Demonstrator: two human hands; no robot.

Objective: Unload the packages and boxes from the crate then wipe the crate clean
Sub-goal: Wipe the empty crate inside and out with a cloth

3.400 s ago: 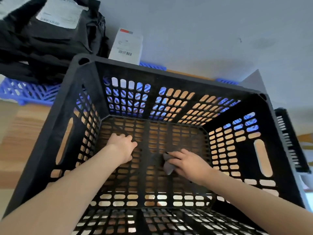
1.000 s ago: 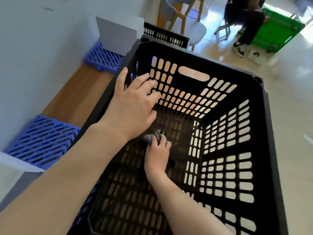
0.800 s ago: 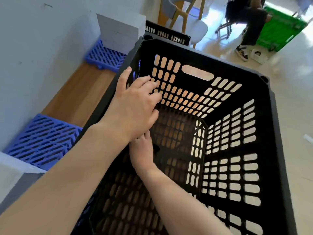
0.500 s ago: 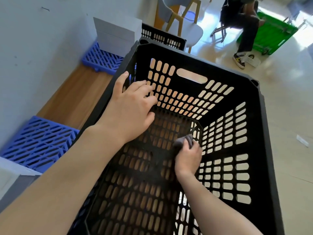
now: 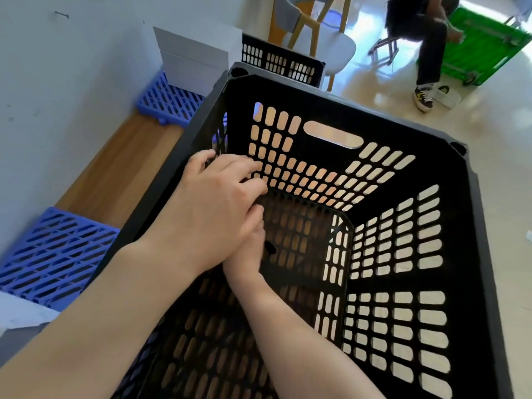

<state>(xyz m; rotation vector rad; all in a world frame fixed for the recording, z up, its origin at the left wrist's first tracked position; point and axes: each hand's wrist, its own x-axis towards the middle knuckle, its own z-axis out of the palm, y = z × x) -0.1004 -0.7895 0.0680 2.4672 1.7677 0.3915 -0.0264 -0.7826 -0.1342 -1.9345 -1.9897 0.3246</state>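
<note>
A large black slotted crate stands on the floor with nothing in it but my hands. My left hand lies flat against the inside of its left wall, fingers spread over the slots. Below it, my right hand reaches down to the crate floor near the far left corner. Its fingers and the grey cloth it has been gripping are hidden under my left hand.
White boxes sit on a blue pallet by the wall; another blue pallet lies nearer left. A second black crate, a chair, a seated person and a green crate are beyond.
My right hand has swept with the cloth from the floor's right side back to the left, sliding under my left hand. My left hand stays on the left wall.
</note>
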